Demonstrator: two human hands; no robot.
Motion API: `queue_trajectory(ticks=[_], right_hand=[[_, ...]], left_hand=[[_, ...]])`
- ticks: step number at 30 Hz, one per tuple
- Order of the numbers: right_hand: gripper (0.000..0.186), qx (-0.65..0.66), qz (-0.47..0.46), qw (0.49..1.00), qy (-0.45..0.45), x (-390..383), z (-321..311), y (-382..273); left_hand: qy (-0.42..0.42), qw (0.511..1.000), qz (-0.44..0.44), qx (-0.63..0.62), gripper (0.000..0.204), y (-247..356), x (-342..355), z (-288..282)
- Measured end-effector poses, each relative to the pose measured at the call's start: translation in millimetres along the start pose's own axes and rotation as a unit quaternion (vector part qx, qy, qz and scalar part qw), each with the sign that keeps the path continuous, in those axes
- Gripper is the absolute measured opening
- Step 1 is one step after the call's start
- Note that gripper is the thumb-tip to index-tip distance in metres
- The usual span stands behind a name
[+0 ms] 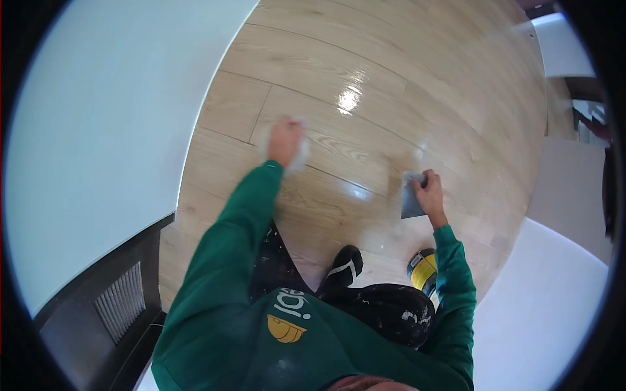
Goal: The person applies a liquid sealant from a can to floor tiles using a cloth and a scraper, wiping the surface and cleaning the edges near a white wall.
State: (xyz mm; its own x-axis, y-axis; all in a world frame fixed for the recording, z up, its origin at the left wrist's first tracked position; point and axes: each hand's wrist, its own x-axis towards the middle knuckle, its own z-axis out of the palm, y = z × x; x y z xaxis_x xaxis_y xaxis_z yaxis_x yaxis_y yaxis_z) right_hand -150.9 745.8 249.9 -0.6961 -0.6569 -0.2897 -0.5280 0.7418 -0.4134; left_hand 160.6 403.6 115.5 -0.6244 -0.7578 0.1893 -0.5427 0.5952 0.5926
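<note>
- Curling the left hand (285,140) over a whitish cloth-like thing (301,158) out over the wood-look floor (365,39), too blurry to tell if gripping it
- Pinching a flat grey sheet (411,207) between thumb and fingers of the right hand (430,195), over the planks too
- Got a yellow-and-black tub (424,268) near the right sleeve (455,270)

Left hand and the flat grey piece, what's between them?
In the head view, beside the left hand, a blurred white thing, perhaps cloth, then shiny wood floor.
</note>
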Motion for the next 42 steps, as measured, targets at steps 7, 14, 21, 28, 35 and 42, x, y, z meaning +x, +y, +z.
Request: queue_trajectory(ticks=[7,14,21,28,35,42], right_hand=[[0.048,-0.176,-0.191,0.965,-0.021,68.5,76.4,-90.2],[0.043,-0.228,-0.277,0.933,-0.032,49.3,108.7,-153.7],[0.041,-0.260,-0.266,0.928,-0.020,37.5,111.2,-154.5],[0.040,-0.261,-0.273,0.925,-0.049,40.0,126.3,-178.3],[0.039,-0.229,-0.336,0.913,-0.041,68.1,160.1,-246.4],[0.043,-0.268,-0.418,0.862,-0.101,55.2,151.6,-243.1]], left_hand=[[0.128,0.969,-0.092,0.193,0.026,-93.7,-45.2,-92.4],[0.133,0.966,-0.088,0.202,0.029,-91.7,-50.0,-91.1],[0.138,0.970,-0.088,0.181,0.028,-86.3,-48.2,-93.6],[0.141,0.968,-0.096,0.185,0.031,-93.1,-48.1,-94.4],[0.138,0.969,-0.093,0.184,0.033,-93.2,-46.6,-94.0],[0.165,0.970,-0.124,0.129,0.028,-90.4,-44.4,-91.1]])
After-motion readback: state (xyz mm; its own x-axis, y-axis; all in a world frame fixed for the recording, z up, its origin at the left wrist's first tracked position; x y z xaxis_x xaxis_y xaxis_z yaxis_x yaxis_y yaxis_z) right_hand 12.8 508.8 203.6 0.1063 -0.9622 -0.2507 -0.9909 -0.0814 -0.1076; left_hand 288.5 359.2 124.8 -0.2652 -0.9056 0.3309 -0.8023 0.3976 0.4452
